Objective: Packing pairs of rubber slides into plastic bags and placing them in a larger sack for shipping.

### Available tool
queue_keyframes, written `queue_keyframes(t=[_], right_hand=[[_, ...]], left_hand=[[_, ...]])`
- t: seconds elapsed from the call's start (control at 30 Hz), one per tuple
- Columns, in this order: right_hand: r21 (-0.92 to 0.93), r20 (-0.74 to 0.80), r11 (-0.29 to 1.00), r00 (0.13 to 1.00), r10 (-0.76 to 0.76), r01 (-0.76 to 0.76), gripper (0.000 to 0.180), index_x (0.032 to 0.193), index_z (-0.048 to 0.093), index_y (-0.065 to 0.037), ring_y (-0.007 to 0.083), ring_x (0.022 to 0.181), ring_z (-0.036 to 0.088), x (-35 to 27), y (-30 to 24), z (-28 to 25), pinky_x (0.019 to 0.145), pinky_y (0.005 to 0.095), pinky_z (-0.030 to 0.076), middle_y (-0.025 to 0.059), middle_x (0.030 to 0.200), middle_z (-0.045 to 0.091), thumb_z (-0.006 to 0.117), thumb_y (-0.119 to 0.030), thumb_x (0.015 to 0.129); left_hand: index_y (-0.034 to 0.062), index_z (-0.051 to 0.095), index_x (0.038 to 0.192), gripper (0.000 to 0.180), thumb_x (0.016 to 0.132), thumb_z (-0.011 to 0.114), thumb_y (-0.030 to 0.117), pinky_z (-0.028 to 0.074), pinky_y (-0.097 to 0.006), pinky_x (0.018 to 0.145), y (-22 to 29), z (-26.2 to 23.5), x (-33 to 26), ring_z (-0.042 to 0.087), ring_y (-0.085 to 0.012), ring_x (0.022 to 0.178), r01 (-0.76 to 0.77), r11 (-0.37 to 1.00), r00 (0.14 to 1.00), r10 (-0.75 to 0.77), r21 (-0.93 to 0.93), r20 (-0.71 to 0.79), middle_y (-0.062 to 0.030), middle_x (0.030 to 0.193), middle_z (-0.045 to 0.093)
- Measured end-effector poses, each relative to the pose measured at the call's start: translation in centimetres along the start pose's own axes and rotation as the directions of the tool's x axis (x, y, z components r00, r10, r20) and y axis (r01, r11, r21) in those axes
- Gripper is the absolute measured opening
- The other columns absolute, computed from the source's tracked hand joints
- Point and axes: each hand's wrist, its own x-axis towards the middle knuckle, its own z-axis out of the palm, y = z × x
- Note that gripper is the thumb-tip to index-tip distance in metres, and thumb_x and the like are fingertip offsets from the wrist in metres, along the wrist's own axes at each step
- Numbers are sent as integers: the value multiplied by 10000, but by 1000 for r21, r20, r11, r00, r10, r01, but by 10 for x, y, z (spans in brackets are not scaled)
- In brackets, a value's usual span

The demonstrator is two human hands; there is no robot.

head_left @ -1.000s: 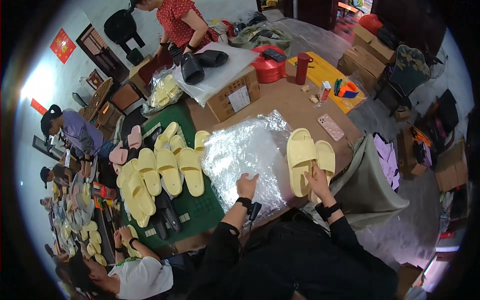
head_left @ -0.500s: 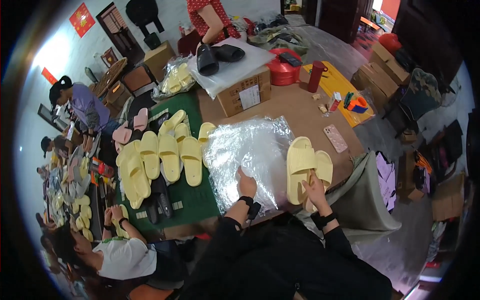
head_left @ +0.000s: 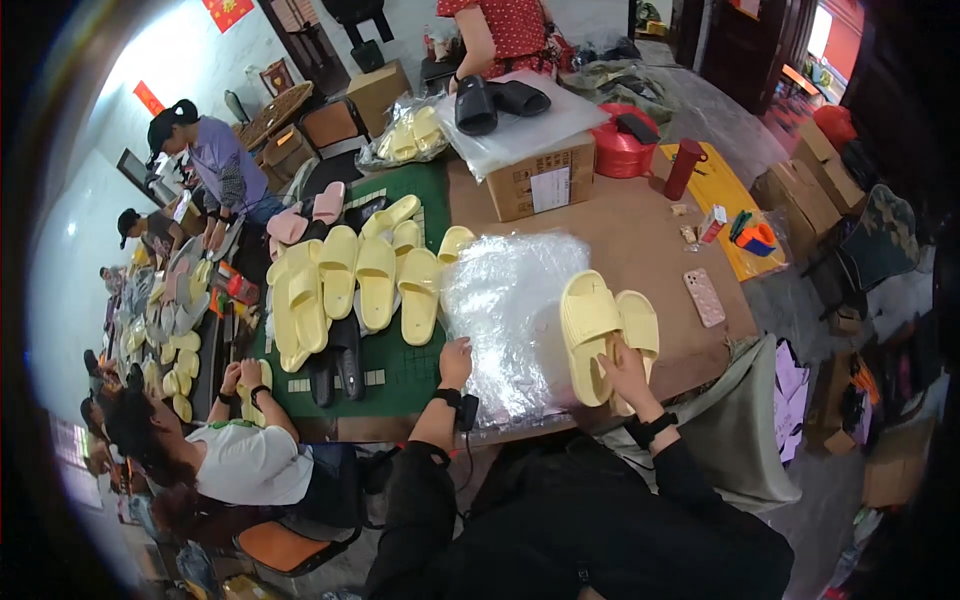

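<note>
A pair of pale yellow slide slippers (head_left: pixel 592 318) is in my right hand (head_left: pixel 626 374), toes pointing away. My right fingers close on the inner side of the pair, which lies at the right part of a stack of clear plastic bags (head_left: pixel 515 300). At the left edge of those bags is my left hand (head_left: pixel 455 363), its fingers curled in; whether they pinch anything is hidden. Left of the bags, several loose yellow slippers (head_left: pixel 375 285) lie heaped on a green mat (head_left: pixel 400 392), with dark slippers (head_left: pixel 347 360) at their near side.
A cardboard box (head_left: pixel 540 185) with plastic sheets and black slippers stands at the far side. On the right are a phone (head_left: pixel 704 298), a red cup (head_left: pixel 684 168) and a yellow board (head_left: pixel 715 205). A co-worker in white (head_left: pixel 250 465) sits at left, holding a yellow slipper.
My left hand has moved left across the bags to their edge. My right hand still holds the slippers, in nearly the same place. The whole view has shifted rightward.
</note>
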Motion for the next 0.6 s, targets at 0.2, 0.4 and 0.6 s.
queue_keyframes(t=[0.2,0.4,0.6], right_hand=[[34,126,998,991,-47,43,585,1217,429,83,351,1034,527,9,-16,24,886,354,405,276,1100,537,628,-250,778],[94,307,996,951,-22,-8,585,1226,425,75,302,1082,511,6,-23,29,915,346,389,249,1147,527,624,-261,790],[300,660,862,741,121,-408,471,1226,454,43,132,941,540,10,-57,2,799,246,442,119,1109,556,601,-155,825]], left_hand=[[180,429,1285,513,808,548,329,380,-503,841,47,13,-44,425,-411,1086,-144,825,982,189,546,-26,-290,1283,344],[172,426,1282,492,817,509,310,358,-507,859,71,28,-111,411,-375,1120,-404,784,872,175,471,456,-233,1318,345],[181,419,1291,491,813,497,263,358,-488,856,30,30,-108,368,-352,1171,-499,722,832,245,479,498,-186,1401,229]])
